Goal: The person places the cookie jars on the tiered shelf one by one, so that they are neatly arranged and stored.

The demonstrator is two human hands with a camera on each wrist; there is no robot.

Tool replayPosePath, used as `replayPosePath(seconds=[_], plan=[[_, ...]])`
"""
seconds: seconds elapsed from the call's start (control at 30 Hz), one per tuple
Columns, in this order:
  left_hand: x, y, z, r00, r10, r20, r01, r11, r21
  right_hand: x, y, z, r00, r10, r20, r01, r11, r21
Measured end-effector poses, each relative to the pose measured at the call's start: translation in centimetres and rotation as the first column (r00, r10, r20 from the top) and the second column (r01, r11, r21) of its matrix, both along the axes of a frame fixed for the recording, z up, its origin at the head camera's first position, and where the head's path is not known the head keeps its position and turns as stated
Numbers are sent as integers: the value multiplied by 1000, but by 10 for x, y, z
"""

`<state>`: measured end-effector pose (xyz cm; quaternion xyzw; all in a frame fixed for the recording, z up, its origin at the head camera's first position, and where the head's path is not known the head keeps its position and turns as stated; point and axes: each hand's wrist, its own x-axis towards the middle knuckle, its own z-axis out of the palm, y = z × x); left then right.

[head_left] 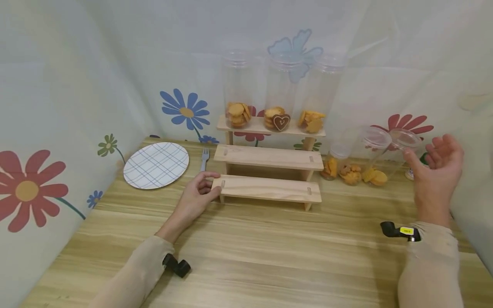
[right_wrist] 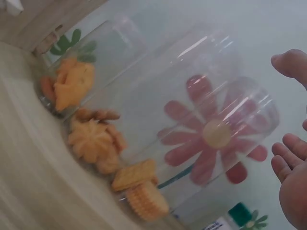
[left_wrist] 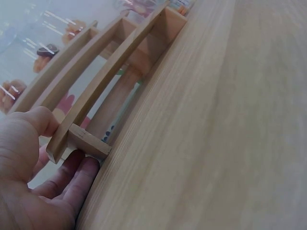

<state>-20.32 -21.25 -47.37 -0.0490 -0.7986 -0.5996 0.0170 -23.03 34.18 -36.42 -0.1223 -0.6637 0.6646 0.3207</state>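
At the left end of the lowest step, my left hand (head_left: 195, 190) grips a three-step wooden shelf stand (head_left: 265, 188). In the left wrist view, fingers of the left hand (left_wrist: 29, 167) lie above and below the step's board (left_wrist: 103, 79). My right hand (head_left: 439, 171) is raised at the right with fingers spread and nothing in it. Beside it stand three clear jars with cookies, the nearest one (head_left: 400, 149) holding yellow cookies (head_left: 375, 176). The right wrist view shows a gap between the right hand (right_wrist: 292, 177) and the jars.
Three tall jars with cookies (head_left: 239, 114) stand on the top step. A checked plate (head_left: 155, 166) and a grey fork (head_left: 205, 159) lie to the left on the wooden table (head_left: 269, 256). A green-capped bottle (right_wrist: 239, 214) is behind the right jars. A flowered curtain surrounds the table.
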Motion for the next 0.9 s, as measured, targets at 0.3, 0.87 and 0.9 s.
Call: replayPosePath(seconds=[0.3,0.87,0.9], plan=[[0,1,2,1000,1,4,-1,1000,-8,-17,5,-38,988,104,114,-86,985,-152],[0,1,1,1000,2,9,-2,1000,-1,-35,12,-87,955,96,281,-110,993,37],[0,1,1,1000,3,9,-3,1000,-1,-36,13,-88,957,95,276,-111,993,42]])
